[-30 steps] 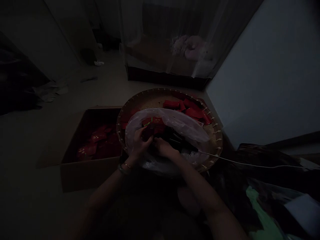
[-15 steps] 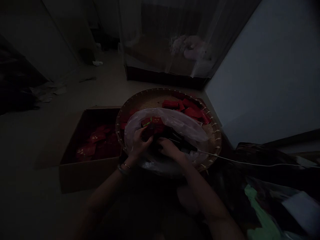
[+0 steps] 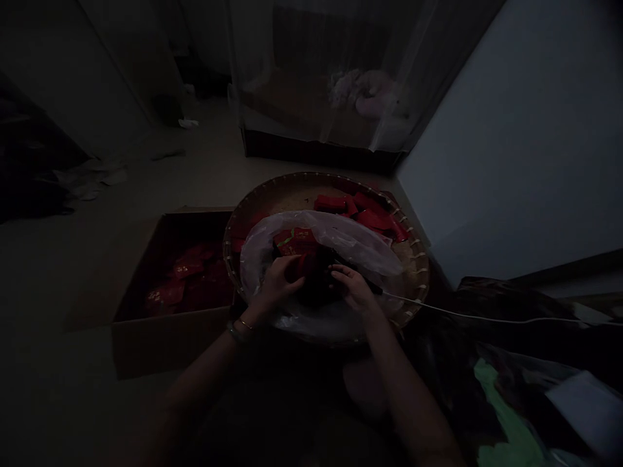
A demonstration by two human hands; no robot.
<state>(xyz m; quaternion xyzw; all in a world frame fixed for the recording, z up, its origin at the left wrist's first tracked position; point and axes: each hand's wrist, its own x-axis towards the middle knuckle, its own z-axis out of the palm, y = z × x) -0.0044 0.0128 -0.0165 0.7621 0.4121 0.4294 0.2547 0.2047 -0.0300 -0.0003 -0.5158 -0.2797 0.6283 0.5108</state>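
Observation:
My left hand (image 3: 281,280) is closed around a small red packet (image 3: 304,264), tilted over the open plastic bag (image 3: 360,241). My right hand (image 3: 355,285) is just to the right of it, with thumb and fingertips pinched together; whatever they hold is too dark to make out. Dark contents (image 3: 316,288) fill the middle of the bag below both hands. Another red packet (image 3: 302,239) with gold print and a green strip lies beyond my left hand. Beside my right hand rests a dark tool (image 3: 374,285) with a white cord (image 3: 452,311).
The bag sits in a round woven bamboo tray (image 3: 422,259), with several red packets (image 3: 372,219) at its far right. A cardboard box (image 3: 170,350) of red packets stands left. Clothes and bags (image 3: 511,415) are heaped right, near a white wall (image 3: 530,162). The room is dim.
My right hand has drawn up and right from the bag's dark middle, its fingertips now in sight. My left hand has tipped the red packet and shifted slightly right.

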